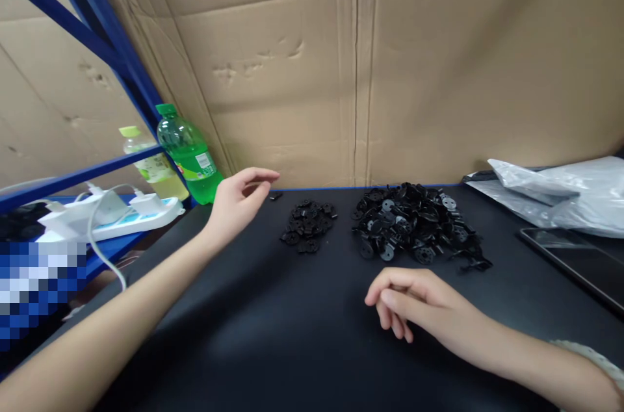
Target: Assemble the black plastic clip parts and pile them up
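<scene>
My left hand (244, 197) hovers above the table's far left part, thumb and fingers apart with nothing visible between them. Just beyond its fingertips lies a single small black piece (275, 196). To its right is a small pile of flat black plastic parts (308, 225). A larger heap of black plastic parts (414, 223), several of them round discs with holes, sits right of the middle. In front of that heap, my right hand (409, 301) hangs over the table with loosely curled fingers; no part shows in it. The palm side is partly hidden.
A black table (273, 347) runs up to a cardboard wall (292, 87). At left are a blue metal frame (117, 61), a green drink bottle (190, 155), a paler bottle (156, 168) and a white power strip (146, 220) with cables. Plastic bags (575, 194) and a dark phone-like device (580, 262) lie right.
</scene>
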Tool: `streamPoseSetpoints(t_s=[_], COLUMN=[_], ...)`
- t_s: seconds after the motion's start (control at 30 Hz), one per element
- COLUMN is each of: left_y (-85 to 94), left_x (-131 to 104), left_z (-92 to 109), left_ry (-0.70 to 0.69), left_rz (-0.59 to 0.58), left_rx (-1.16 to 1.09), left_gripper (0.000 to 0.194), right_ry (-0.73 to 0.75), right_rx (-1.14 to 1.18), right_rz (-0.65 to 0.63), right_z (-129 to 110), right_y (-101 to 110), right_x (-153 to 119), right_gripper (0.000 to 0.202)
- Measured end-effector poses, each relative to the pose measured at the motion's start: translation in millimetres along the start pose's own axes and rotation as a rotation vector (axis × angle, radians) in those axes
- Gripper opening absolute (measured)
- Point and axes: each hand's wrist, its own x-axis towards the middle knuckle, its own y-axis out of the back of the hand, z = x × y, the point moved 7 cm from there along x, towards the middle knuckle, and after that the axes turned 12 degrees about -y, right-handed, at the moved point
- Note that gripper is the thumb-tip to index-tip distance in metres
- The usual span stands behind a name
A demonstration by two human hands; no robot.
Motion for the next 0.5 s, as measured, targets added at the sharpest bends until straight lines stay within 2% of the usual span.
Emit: streamPoseSetpoints(t_s=[0.07,0.13,0.23,0.37,0.5], left_y=[-2.4,-11.6,-29.0,-46.6,-60.6], left_x=[8,10,3,-11,-21], left_z=[-25,-51,-72,-64,-45], left_ry=[-0.005,-0.019,-0.067,-0.147,-0.200], left_rz=[-0.095,-0.192,-0.323,-0.456,-0.510], left_rx=[0.092,0.148,0.187,0.198,0.184], left_gripper=[0.018,0.025,0.029,0.027,0.026], right_ry=[0.010,0.023,0.034,0.037,0.052], right_rx=[-0.009,-0.007,0.004,0.006,-0.009], right_rz=[0.001,-0.002,-0.008,-0.006,-0.011], right_z=[0,1,3,5,8], right_y=[-1,-1,-1,0,-1], right_x=[0,0,1,2,4], right_gripper=[0.022,0.023,0.026,0.027,0.029])
